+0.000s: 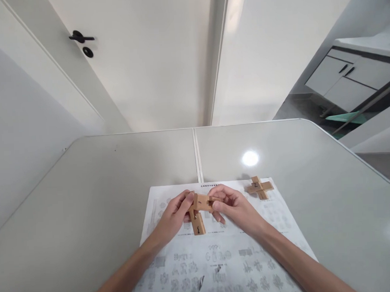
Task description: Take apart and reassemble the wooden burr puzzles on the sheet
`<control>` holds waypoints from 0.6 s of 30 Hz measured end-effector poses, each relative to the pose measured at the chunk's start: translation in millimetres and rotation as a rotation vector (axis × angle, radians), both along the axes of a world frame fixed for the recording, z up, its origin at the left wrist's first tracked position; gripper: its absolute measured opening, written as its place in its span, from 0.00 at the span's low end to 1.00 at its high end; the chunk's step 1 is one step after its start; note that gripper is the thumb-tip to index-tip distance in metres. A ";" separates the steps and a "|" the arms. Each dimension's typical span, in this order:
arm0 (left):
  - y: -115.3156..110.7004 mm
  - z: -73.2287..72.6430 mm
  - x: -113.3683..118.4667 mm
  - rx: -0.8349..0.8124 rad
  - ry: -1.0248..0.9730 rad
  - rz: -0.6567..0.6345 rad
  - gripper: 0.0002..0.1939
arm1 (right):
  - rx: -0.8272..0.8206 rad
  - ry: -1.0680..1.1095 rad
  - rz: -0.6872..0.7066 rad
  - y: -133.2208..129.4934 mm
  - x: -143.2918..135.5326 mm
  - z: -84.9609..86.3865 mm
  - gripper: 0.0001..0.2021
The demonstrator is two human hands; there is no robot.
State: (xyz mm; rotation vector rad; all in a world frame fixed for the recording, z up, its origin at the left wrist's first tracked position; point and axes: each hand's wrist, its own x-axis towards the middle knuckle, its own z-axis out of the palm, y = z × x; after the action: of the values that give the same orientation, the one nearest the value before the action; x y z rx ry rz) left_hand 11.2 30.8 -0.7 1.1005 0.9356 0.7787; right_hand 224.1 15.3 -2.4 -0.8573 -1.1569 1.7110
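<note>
Wooden pieces (202, 202) with dark marks are joined at an angle between my two hands, just above a printed sheet (216, 265). My left hand (178, 209) grips their left end, its thumb on top. One marked block (198, 224) points down toward me from that end. On the right end, the thumb and fingers of my right hand (231, 204) are closed around the wood, hiding part of it. Beyond my right hand, a cross-shaped wooden assembly (260, 187) with a dark mark lies at the sheet's upper right corner.
The sheet lies on a pale table (103, 188) with a seam (197, 156) down its middle. Behind the table's far edge stand a white door with a black handle (80, 37) and a wall. A white cabinet (350, 72) is at the far right.
</note>
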 end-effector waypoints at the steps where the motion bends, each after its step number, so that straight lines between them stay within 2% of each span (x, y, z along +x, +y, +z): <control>1: -0.1 1.2 0.0 -0.008 0.019 0.003 0.29 | -0.009 0.010 0.003 -0.4 -0.5 -0.8 0.13; 8: 0.8 12.9 -1.3 0.040 0.091 -0.092 0.28 | -0.071 0.090 0.049 -4.5 -2.2 -9.2 0.11; 11: 1.6 10.0 -3.0 0.024 0.068 -0.118 0.27 | -0.093 0.127 0.076 -6.0 -2.7 -7.9 0.09; 15: 1.8 4.6 -5.5 -0.032 -0.018 -0.090 0.26 | -0.118 0.183 0.123 -6.1 -3.8 -2.1 0.11; 18: 0.0 4.3 -5.5 -0.013 -0.065 -0.128 0.24 | -0.117 0.187 0.171 -6.7 -7.4 0.2 0.12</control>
State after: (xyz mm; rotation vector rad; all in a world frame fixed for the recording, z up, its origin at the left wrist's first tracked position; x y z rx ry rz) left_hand 5.7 30.8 3.6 1.1060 0.8072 0.6985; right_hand 216.8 8.6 -2.2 -0.6664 -1.0370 1.9700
